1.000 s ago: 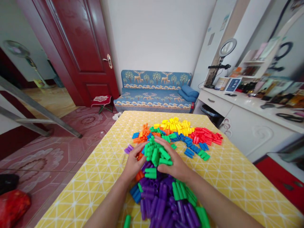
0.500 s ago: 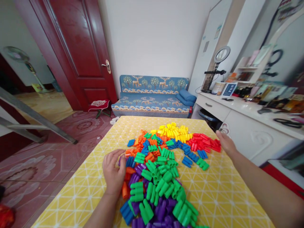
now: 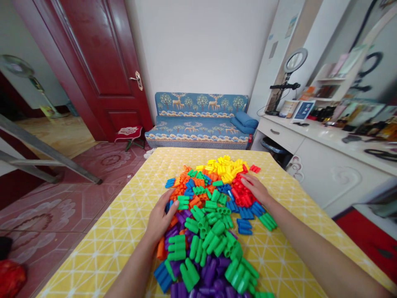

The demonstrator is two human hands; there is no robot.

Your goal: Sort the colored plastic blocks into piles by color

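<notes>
Plastic tube-shaped building blocks lie in a long heap down the table. My left hand (image 3: 161, 215) rests at the heap's left edge, fingers spread against blue and orange blocks (image 3: 171, 223) and thumb beside a green block (image 3: 183, 202). Across the heap, my right hand (image 3: 257, 189) lies with outstretched fingers along the right side of the red blocks (image 3: 241, 192). Just behind these sit the yellow blocks (image 3: 226, 167). Blue blocks (image 3: 246, 212) and a green one (image 3: 268, 221) lie below my right hand. Green blocks (image 3: 214, 240) cover purple blocks (image 3: 212, 271) nearest me.
A yellow patterned cloth (image 3: 118, 248) covers the table. Behind it stands a blue sofa (image 3: 198, 124) with deer patterns. A white dresser (image 3: 313, 142) holding bottles and a ring light (image 3: 295, 61) is on the right. A red stool (image 3: 128, 132) stands by the door (image 3: 96, 54).
My right hand has swept leftward from the table's right edge, and the red blocks have bunched toward the heap's middle. My left hand has shifted slightly right onto the heap's edge.
</notes>
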